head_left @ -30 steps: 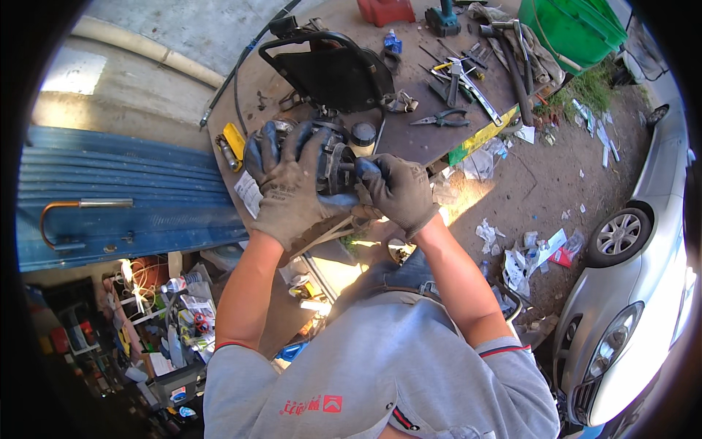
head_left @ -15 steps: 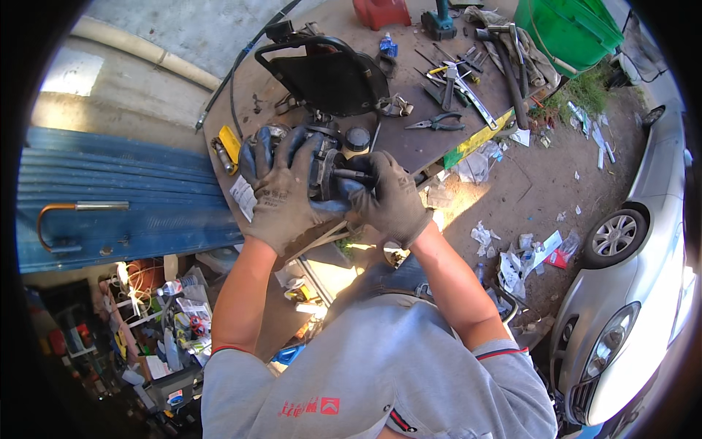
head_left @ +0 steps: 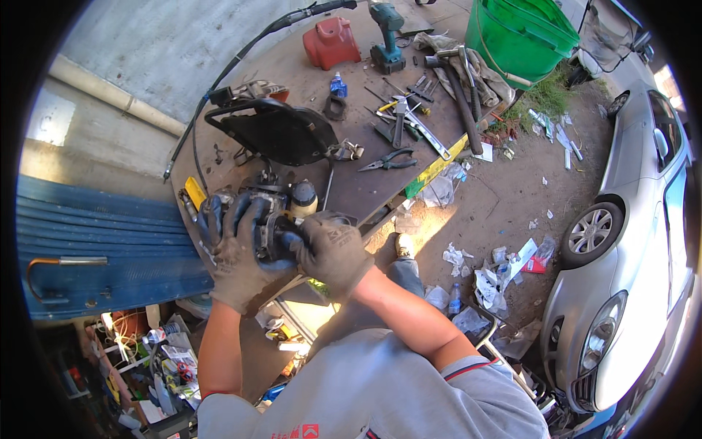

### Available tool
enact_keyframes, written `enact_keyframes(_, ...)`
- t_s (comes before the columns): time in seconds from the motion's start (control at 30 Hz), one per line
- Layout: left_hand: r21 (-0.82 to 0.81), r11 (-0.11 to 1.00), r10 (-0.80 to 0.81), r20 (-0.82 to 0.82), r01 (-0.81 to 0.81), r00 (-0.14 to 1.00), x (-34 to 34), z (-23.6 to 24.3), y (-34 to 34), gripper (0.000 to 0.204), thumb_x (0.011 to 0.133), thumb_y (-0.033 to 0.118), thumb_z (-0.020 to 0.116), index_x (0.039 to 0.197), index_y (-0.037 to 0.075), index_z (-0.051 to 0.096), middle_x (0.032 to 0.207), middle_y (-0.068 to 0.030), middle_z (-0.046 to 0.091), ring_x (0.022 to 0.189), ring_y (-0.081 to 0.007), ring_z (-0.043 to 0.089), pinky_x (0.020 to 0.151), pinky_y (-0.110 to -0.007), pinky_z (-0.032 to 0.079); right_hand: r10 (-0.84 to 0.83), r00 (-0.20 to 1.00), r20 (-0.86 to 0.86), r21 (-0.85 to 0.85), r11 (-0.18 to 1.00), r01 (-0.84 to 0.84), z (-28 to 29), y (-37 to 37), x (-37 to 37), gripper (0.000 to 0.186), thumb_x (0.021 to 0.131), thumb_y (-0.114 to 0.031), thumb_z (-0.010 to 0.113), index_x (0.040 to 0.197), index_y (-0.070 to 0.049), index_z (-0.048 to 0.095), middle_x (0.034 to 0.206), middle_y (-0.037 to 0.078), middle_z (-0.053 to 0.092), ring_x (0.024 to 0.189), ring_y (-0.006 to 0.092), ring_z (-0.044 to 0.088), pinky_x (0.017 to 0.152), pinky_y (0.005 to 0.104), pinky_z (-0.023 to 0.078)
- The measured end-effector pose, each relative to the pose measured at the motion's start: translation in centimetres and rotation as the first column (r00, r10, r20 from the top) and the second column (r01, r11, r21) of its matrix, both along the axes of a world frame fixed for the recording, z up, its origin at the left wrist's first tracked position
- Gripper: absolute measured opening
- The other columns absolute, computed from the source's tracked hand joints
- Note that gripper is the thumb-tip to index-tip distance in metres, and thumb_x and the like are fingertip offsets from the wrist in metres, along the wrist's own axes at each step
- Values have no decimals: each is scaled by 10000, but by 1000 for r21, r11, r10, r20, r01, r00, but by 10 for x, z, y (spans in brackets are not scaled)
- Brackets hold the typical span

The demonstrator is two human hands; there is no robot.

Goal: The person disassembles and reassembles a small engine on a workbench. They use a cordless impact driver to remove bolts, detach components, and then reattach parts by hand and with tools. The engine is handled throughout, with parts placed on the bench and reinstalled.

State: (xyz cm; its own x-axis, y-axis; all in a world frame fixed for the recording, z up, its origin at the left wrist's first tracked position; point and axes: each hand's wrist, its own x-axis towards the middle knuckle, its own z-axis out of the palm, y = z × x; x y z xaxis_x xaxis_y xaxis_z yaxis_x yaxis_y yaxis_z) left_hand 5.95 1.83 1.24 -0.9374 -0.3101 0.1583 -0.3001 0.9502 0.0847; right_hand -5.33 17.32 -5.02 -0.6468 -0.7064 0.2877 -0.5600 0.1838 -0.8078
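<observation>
On the near left of the workbench is a dark metal machine part, like a small engine point(head_left: 268, 199), partly hidden by both gloves. My left hand point(head_left: 241, 252), in a grey work glove with dark fingers, wraps round its left side. My right hand point(head_left: 335, 245), gloved alike, is closed at its right side by a dark round piece; what lies inside the fingers is hidden. A jar with a black cap point(head_left: 303, 196) stands just beyond my right hand. Behind the part leans a black padded frame point(head_left: 281, 135).
Pliers point(head_left: 389, 162), a hammer point(head_left: 461, 99) and several hand tools lie to the right. Farther back are a teal cordless drill point(head_left: 387, 40), a red plastic container point(head_left: 331, 44) and a green bucket point(head_left: 519, 40). A silver car point(head_left: 621, 256) is parked at right, beside littered ground.
The view has shifted, so the bench lies lower and farther left. My right hand has come closer against the part, and the rod seen between them before is now hidden.
</observation>
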Motion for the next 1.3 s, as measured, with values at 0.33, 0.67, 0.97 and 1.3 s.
enact_keyframes(0.33,-25,997,76,18,-76,997,-13,-1,0,1036,620,542,890,1459,106,465,1446,-151,518,1391,-363,419,1199,-572,220,486,214,848,-528,813,246,-67,34,-146,572,990,-392,682,1344,35,542,934,167,731,744,210,705,674,312,573)
enact_keyframes(0.67,91,954,276,97,-284,956,-40,7,19,1046,549,468,952,1428,124,502,1439,-199,484,1387,-403,418,1175,-602,273,232,970,-69,460,871,-175,-142,-180,-345,262,882,-236,624,1050,-61,725,1054,181,737,971,323,722,838,423,568)
enact_keyframes(0.97,95,867,459,226,-488,859,-54,23,27,1105,570,684,859,1445,110,501,1464,-178,449,1437,-442,305,1206,-632,146,420,833,-361,656,749,-93,-200,-253,-326,263,946,-177,536,1043,-107,769,1074,144,761,973,324,747,773,469,594)
enact_keyframes(1.3,179,962,258,-331,-209,907,-44,-5,-4,565,921,527,648,1083,-11,708,1000,-181,713,985,-416,651,1006,-550,441,-48,828,559,101,995,-10,-17,-106,-280,318,871,-318,739,1085,-84,751,835,121,736,713,220,720,644,364,565)
